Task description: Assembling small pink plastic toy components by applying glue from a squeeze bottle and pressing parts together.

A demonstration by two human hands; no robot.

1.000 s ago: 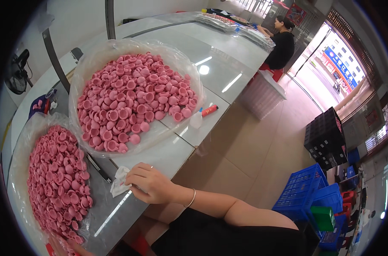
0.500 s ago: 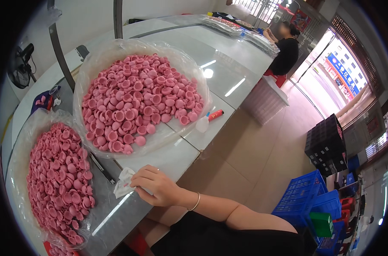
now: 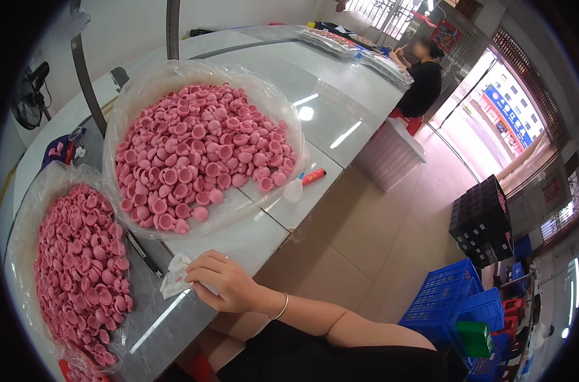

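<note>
My right hand [image 3: 222, 280] comes in from the lower right, a bracelet on its wrist. Its fingers are bent and closed at the edge of a crumpled white tissue [image 3: 175, 277], which lies on the grey tabletop. Part of the tissue is hidden by the fingertips. A slim black tool [image 3: 144, 254], its kind unclear, rests just left of the tissue. Beyond the hand lies a large clear plastic bag [image 3: 238, 219], spread wide around many pink cup-shaped pieces [image 3: 207, 149]. A second heap of pink pieces [image 3: 82, 274] fills another bag at the left. My left hand is not in view.
A small white bottle [image 3: 294, 189] and a red tube [image 3: 314, 176] lie near the table's right edge. Another person [image 3: 423, 79] sits at the far end. Black crates [image 3: 482, 219] and blue crates [image 3: 439, 296] stand on the floor. A fan [image 3: 29, 95] is at left.
The whole view has shifted slightly to the left and down. My right hand stays at the tissue with its fingers bent, and the pink heaps look the same.
</note>
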